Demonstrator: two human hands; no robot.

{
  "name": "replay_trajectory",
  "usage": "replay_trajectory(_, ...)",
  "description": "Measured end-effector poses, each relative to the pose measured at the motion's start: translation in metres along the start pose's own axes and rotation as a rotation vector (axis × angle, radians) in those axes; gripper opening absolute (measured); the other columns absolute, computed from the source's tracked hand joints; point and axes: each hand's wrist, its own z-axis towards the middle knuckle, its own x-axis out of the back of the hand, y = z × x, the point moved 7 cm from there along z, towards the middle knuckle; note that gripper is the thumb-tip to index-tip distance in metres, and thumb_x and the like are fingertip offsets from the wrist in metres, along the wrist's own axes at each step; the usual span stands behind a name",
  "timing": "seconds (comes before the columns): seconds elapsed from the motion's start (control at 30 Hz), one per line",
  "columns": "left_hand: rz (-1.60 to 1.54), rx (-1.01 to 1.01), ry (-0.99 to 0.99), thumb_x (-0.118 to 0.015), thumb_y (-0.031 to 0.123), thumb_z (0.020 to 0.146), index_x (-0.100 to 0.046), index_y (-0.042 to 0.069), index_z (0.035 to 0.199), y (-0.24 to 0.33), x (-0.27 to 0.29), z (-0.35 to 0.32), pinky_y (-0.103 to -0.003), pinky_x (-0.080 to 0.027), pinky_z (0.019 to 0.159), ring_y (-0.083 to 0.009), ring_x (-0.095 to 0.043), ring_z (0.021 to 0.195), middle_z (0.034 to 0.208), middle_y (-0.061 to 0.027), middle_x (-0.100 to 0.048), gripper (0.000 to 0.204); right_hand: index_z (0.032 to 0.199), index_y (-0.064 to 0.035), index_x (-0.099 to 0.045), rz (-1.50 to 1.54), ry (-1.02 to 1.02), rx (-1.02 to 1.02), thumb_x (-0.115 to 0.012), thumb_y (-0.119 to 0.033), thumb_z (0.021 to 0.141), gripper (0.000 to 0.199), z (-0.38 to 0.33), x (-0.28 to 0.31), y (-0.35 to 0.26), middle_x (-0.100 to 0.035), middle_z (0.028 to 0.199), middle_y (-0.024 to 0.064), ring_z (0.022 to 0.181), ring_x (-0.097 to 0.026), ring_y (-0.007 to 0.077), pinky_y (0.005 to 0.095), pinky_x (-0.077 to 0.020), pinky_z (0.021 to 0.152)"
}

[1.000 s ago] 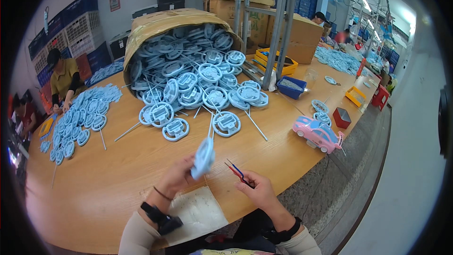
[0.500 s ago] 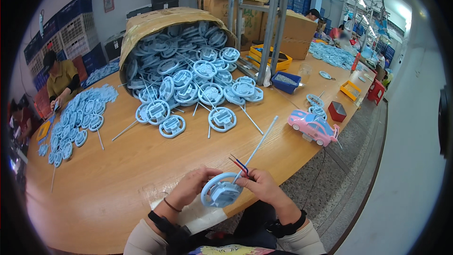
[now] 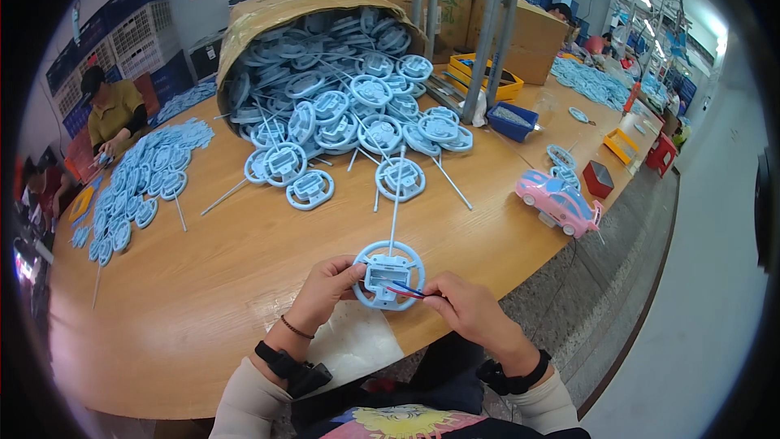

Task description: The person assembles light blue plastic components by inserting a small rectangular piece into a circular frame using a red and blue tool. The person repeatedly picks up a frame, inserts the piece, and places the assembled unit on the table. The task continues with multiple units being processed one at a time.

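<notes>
Left hand (image 3: 327,291) fingers pinch the blue wheel (image 3: 388,275) rim; right hand (image 3: 470,309) fingers pinch its wires (image 3: 406,290), trailing rightward; antenna points away.

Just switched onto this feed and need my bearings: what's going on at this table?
A person seated at a wooden table holds a light blue toy steering wheel over its edge. The left hand has a grip on the rim, and the right hand pinches the red and blue wires at the wheel's centre. A thin white rod sticks up from it. Many more wheels spill from a tipped cardboard box, and a pink toy car sits to the right.
</notes>
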Motion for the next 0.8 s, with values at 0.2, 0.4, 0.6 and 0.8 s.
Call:
replay_trajectory(0.2, 0.012, -0.012, 0.002, -0.057, 0.019, 0.088, -0.058, -0.001, 0.106, 0.002, -0.011, -0.003, -0.030, -0.053, 0.069, -0.0146, -0.062, 0.073, 0.085, -0.0052, -0.062, 0.027, 0.087, -0.0053, -0.056, -0.013, -0.094, -0.026, -0.061, -0.014, 0.081, 0.011, 0.003, -0.002, 0.008, -0.058, 0.077, 0.0117, 0.068, -0.058, 0.0275, 0.0335, -0.0446, 0.060)
replay_trajectory(0.4, -0.030, 0.014, -0.040, -0.057, 0.020, 0.088, -0.057, -0.001, 0.108, 0.000, -0.015, -0.002, -0.031, -0.053, 0.071, -0.0146, -0.062, 0.075, 0.087, -0.0050, -0.062, 0.029, 0.082, -0.0046, -0.055, 0.033, -0.054, -0.035, -0.062, -0.012, 0.078, 0.011, 0.002, 0.001, 0.006, -0.058, 0.078, 0.0114, 0.071, -0.058, 0.0303, 0.0370, -0.0446, 0.059)
replay_trajectory(0.6, -0.096, 0.057, -0.131, -0.054, 0.024, 0.090, -0.056, 0.001, 0.106, -0.003, -0.016, -0.007, -0.031, -0.052, 0.074, -0.0149, -0.062, 0.078, 0.088, -0.0044, -0.062, 0.028, 0.083, -0.0043, -0.056, 0.088, -0.025, 0.009, -0.063, -0.010, 0.077, 0.010, -0.002, 0.005, 0.003, -0.058, 0.076, 0.0107, 0.068, -0.058, 0.0282, 0.0343, -0.0447, 0.058)
replay_trajectory(0.8, -0.273, 0.095, -0.170, -0.052, 0.031, 0.090, -0.056, 0.003, 0.107, -0.021, -0.030, -0.003, -0.031, -0.048, 0.083, -0.0153, -0.060, 0.089, 0.095, -0.0052, -0.062, 0.033, 0.081, -0.0044, -0.056, 0.113, -0.006, 0.016, -0.063, -0.009, 0.077, 0.010, -0.005, -0.001, 0.006, -0.058, 0.076, 0.0094, 0.067, -0.058, 0.0257, 0.0327, -0.0442, 0.058)
